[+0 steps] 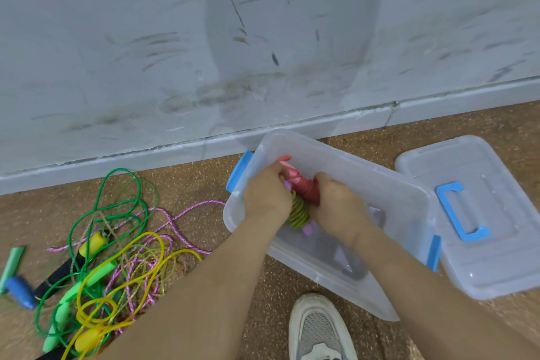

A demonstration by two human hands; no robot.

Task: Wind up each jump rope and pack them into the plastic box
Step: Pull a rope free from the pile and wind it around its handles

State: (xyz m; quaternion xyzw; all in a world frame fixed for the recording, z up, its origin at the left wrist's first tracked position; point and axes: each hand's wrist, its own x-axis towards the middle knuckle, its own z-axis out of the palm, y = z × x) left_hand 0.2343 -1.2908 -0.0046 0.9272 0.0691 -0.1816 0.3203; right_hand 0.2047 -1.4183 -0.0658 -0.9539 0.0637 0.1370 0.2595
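Observation:
A clear plastic box (380, 181) with blue latches stands on the brown floor by the wall. Inside it, my left hand (267, 194) and my right hand (339, 207) both grip a wound bundle of jump ropes (301, 210): olive-green rope coiled around pink handles, with a red handle (308, 188) beside it. My fingers hide much of the bundle. To the left on the floor lies a tangle of loose ropes (117, 260): green, yellow and pink-purple cords with green, yellow, black and blue handles.
The box's clear lid (482, 269) with a blue carry handle lies on the floor to the right of the box. A grey-white wall and skirting run behind. A white sneaker (318, 330) shows at the bottom edge. A green stick lies at the far left.

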